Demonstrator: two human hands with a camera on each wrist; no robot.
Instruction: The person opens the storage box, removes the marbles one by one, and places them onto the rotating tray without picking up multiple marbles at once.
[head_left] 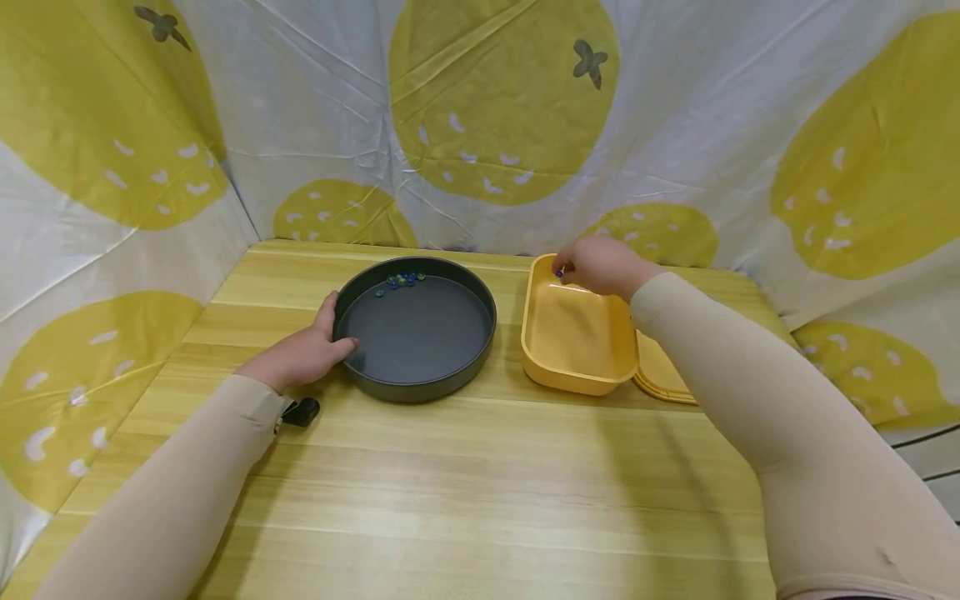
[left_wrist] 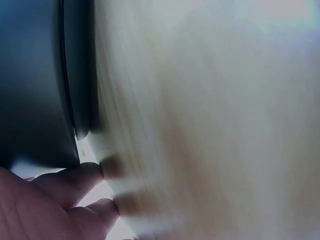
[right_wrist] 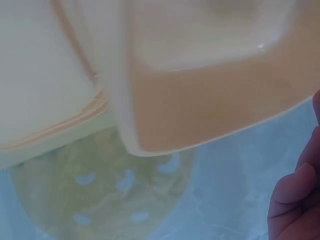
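Observation:
Over the far end of the yellow plastic container [head_left: 581, 379], my right hand [head_left: 603, 265] pinches a small blue marble [head_left: 559, 273] between thumb and fingertips. In the right wrist view, curled fingers [right_wrist: 295, 195] show at the right edge, beside the container's wall [right_wrist: 210, 115]. My left hand [head_left: 311, 346] holds the left side of a round dark grey baking pan [head_left: 420, 390], its thumb over the rim and its other fingers along the outside. Several blue and green marbles [head_left: 402, 280] lie inside the pan near its far wall.
A yellow lid [head_left: 663, 371] lies right of the container, partly hidden by my right arm. A black object [head_left: 302, 412] shows by my left wrist. The wooden table [head_left: 480, 492] ends at a lemon-print curtain [head_left: 502, 100] behind and at both sides.

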